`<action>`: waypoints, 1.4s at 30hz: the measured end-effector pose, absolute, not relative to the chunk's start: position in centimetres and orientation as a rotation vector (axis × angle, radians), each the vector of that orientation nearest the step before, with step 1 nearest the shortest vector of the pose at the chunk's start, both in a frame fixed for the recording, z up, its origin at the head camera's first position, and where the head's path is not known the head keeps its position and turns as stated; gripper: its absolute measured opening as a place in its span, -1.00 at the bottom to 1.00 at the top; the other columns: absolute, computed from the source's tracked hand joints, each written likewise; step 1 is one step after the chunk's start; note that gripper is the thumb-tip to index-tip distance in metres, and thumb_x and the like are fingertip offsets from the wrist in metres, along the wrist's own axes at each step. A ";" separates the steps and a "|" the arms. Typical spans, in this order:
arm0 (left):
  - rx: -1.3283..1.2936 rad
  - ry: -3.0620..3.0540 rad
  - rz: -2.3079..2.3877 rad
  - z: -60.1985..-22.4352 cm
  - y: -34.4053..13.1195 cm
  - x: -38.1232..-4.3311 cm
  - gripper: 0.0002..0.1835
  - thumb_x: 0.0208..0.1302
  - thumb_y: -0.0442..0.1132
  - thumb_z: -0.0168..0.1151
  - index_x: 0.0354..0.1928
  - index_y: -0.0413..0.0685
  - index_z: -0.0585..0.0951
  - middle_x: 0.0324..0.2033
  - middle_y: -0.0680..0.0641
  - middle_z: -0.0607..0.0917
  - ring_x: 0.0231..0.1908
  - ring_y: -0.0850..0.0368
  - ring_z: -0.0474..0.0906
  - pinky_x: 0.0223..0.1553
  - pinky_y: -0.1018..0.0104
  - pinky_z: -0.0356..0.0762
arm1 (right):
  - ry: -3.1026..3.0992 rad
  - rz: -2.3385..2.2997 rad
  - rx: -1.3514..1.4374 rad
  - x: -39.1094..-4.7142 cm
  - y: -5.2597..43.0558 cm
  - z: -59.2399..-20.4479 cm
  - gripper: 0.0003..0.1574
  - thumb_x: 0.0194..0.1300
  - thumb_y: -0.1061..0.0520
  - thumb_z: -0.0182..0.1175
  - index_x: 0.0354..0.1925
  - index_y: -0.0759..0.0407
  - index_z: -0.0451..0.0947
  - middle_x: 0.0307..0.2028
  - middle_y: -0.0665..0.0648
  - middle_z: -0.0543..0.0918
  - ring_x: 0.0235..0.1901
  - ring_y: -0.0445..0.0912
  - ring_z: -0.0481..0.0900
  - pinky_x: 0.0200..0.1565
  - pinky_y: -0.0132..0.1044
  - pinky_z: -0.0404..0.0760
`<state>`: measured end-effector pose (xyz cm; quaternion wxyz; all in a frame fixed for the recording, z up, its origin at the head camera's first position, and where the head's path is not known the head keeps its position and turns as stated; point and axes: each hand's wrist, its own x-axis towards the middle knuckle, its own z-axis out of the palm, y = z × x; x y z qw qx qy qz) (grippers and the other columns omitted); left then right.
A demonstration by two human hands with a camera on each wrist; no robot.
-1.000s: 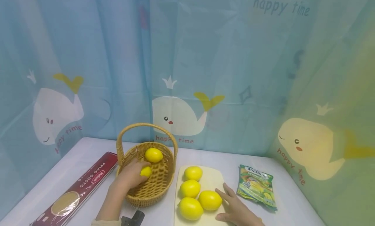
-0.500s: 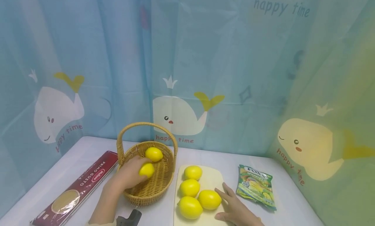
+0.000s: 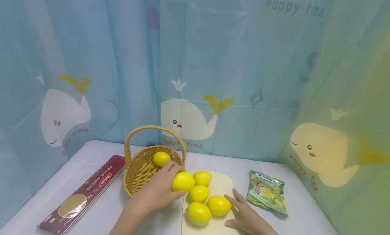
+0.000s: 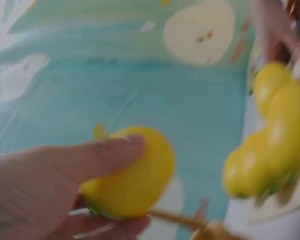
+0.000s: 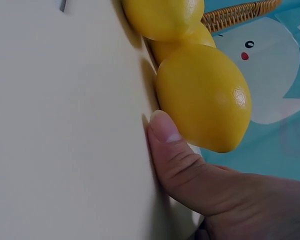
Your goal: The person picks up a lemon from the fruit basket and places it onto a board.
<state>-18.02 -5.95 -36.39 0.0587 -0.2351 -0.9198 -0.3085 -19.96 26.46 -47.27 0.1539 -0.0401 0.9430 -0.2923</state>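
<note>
My left hand [image 3: 159, 189] grips a yellow lemon [image 3: 184, 181] between thumb and fingers, above the gap between the wicker basket [image 3: 131, 177] and a cream cutting board [image 3: 222, 182]. In the left wrist view the held lemon [image 4: 135, 172] sits under the thumb, with the other fingers below it. Several lemons lie clustered on the board, the nearest to my right hand [image 3: 248, 216] being the right-hand lemon [image 3: 218, 205]. That hand rests at the board's right side with fingers extended. In the right wrist view its thumb [image 5: 177, 155] lies on the board, close against a lemon [image 5: 205, 97].
One lemon [image 3: 160, 158] stays at the back inside the basket, under its tall arched handle [image 3: 152, 127]. A dark red pasta packet [image 3: 85, 194] lies to the left. A green sweets bag [image 3: 266, 193] lies right of the board. A whale-print curtain [image 3: 189, 120] encloses the table.
My left hand has lifted a lemon out of the basket and carried it right, toward the board. My right hand and the lemons beside it have stayed in place.
</note>
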 end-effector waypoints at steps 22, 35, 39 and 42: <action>-1.177 -2.317 -0.856 -44.2 2.6 -17.6 -0.46 0.07 0.05 0.38 0.09 0.06 0.50 -0.03 0.17 0.57 -0.01 0.35 0.49 0.07 0.47 0.52 | 2.629 -0.871 -0.174 -19.7 27.1 -46.7 0.20 -0.23 -0.34 0.40 0.39 -0.17 0.22 0.46 0.38 -0.15 0.34 0.49 -0.04 0.11 0.56 0.08; -1.208 -2.333 -0.897 -46.9 3.2 -17.8 -0.50 0.17 0.11 0.26 0.11 0.08 0.51 0.02 0.15 0.62 0.05 0.30 0.53 0.12 0.33 0.52 | 2.604 -0.913 -0.115 -19.5 27.1 -46.8 0.15 -0.23 -0.16 0.47 0.37 -0.22 0.24 0.48 0.32 -0.13 0.34 0.47 -0.04 0.10 0.55 0.08; -1.241 -2.263 -0.823 -47.3 3.4 -18.0 -0.50 0.19 0.14 0.23 0.10 0.07 0.54 -0.01 0.13 0.65 0.03 0.28 0.54 0.10 0.35 0.51 | 2.618 -0.905 -0.124 -19.6 27.0 -47.0 0.16 -0.25 -0.11 0.51 0.36 -0.22 0.26 0.48 0.32 -0.12 0.33 0.48 -0.02 0.09 0.53 0.14; -1.246 -2.194 -0.765 -47.6 3.5 -18.2 -0.50 0.18 0.15 0.23 0.08 0.06 0.55 -0.04 0.13 0.66 0.00 0.30 0.56 0.07 0.40 0.51 | 2.622 -0.895 -0.118 -19.8 27.0 -47.1 0.16 -0.27 -0.14 0.52 0.35 -0.22 0.27 0.47 0.32 -0.12 0.33 0.48 0.00 0.08 0.52 0.17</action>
